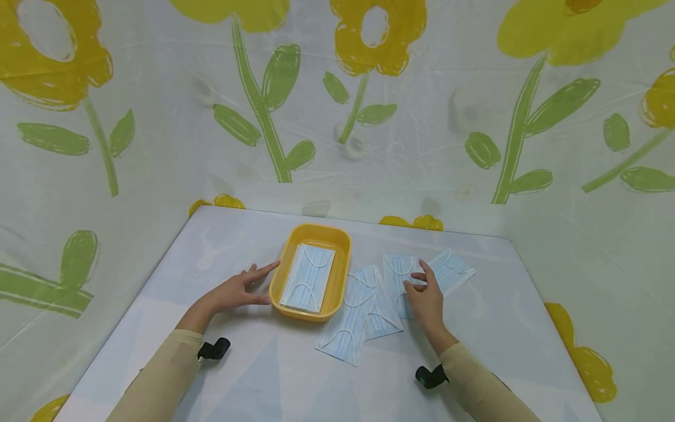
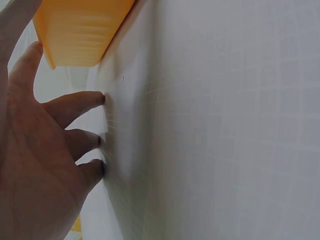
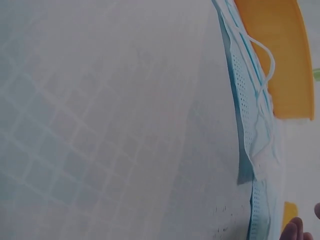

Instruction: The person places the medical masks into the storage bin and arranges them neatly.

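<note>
A yellow plastic tray [image 1: 341, 293] stands on the table with a small stack of light-blue face masks [image 1: 311, 275] inside. My left hand [image 1: 239, 292] is at its left side, thumb and index finger extended to the rim; in the left wrist view the index fingertip meets the tray [image 2: 82, 32] and the other fingers reach toward the tabletop. Several loose masks [image 1: 345, 328] with white ear loops lie right of the tray, some overlapping. Over one of them, a mask [image 1: 396, 272], hovers my right hand [image 1: 427, 302], fingers loosely bent and nothing visibly held.
Farthest right lies another mask [image 1: 452, 272], slanted and partly behind the right hand. The pale patterned tabletop [image 1: 248, 369] ends at a back edge against a flower-printed curtain [image 1: 411, 164]. Black wrist cameras [image 1: 214, 350] sit on both sleeves.
</note>
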The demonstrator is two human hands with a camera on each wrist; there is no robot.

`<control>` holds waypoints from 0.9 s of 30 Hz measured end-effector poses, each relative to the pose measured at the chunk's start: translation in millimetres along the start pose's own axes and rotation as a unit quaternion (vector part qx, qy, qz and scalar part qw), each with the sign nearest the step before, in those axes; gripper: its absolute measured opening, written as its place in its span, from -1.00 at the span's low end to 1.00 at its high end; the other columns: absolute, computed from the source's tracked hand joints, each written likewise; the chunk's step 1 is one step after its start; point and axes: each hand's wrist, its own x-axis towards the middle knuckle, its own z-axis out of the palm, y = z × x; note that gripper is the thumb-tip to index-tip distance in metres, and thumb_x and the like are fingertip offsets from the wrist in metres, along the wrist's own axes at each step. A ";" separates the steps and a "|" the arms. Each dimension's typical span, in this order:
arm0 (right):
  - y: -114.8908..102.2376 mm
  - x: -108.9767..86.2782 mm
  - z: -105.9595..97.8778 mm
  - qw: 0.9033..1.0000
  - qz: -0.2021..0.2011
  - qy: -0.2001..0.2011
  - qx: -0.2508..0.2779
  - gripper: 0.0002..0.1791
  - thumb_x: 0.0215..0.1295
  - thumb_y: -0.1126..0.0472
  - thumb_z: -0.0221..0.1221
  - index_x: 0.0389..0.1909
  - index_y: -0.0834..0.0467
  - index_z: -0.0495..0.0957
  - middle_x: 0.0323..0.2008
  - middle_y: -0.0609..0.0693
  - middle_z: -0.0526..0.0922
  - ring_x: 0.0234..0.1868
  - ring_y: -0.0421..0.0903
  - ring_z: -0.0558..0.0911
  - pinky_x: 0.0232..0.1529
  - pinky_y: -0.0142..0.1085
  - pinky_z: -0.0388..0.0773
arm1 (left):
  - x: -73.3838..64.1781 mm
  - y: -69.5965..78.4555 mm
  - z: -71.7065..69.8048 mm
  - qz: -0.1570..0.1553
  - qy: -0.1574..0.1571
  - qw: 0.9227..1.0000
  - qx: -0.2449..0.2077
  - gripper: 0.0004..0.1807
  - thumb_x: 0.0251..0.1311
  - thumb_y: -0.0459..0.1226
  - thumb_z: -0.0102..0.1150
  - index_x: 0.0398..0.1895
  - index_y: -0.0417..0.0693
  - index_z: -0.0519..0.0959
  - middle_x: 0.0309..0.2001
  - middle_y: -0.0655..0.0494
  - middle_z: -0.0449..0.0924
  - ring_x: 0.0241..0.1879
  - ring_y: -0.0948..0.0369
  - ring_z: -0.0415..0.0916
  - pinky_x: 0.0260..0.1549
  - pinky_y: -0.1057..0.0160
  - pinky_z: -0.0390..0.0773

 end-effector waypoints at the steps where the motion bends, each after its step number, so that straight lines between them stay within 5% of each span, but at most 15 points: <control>1: 0.9 0.4 -1.1 1.000 0.000 0.001 -0.003 -0.27 0.47 0.21 0.17 0.58 0.03 0.13 0.19 0.14 0.52 0.00 0.05 0.59 -0.13 -0.47 0.51 | -0.2 0.0 0.1 -0.001 0.000 1.000 0.000 0.04 0.08 0.19 0.44 0.60 0.51 0.08 0.62 -0.09 -0.05 0.57 -0.32 -0.32 0.31 -0.59 -0.16; 27: 15.9 9.7 -31.3 0.998 0.003 0.053 -0.026 -0.28 0.46 0.26 0.15 0.58 0.10 0.14 0.20 0.21 0.52 -0.03 0.09 0.57 -0.26 -0.60 0.42 | 0.4 1.4 -0.2 -0.007 0.000 1.000 0.003 0.05 0.06 0.21 0.44 0.60 0.51 0.08 0.62 -0.14 -0.07 0.56 -0.33 -0.31 0.30 -0.59 -0.13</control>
